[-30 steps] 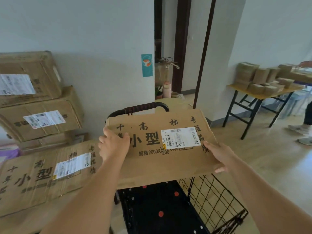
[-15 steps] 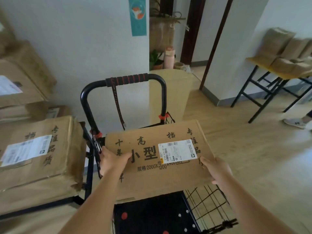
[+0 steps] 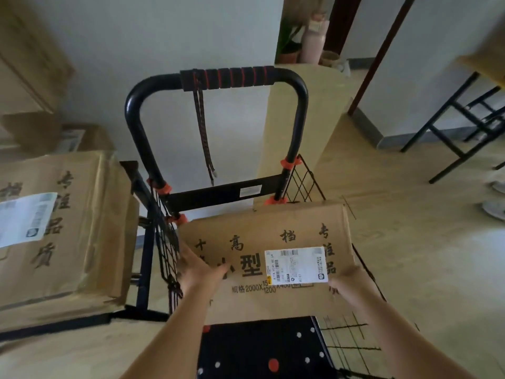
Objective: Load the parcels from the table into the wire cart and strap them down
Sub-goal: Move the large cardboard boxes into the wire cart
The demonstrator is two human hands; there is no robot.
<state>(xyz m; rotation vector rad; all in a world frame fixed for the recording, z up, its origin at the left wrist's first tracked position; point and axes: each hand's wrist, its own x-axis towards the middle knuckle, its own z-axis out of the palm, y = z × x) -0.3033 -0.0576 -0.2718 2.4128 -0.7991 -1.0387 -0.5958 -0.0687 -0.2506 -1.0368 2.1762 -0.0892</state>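
One wire cart [image 3: 218, 191], one strap [image 3: 203, 138], two hands [image 3: 198, 272] [image 3: 348, 283], one held parcel [image 3: 246, 239], another parcel [image 3: 82, 214] beside, others blurred.

Place: you stand in a makeshift parcel dispatch room, closer to a converted flat or small office than a warehouse.
Stock: cardboard parcels [image 3: 62, 222] bearing shipping labels [image 3: 24, 217], stacked at your left.
Equipment: a black wire cart [image 3: 213, 192] with a foam-grip handle [image 3: 226, 77] before you; a metal-legged table [image 3: 451, 101] at right.
Finish: plain white walls [image 3: 164, 36], pale wood-look floor [image 3: 410, 242], a potted plant [image 3: 285, 39] and pink bottle [image 3: 314, 39] by the doorway.
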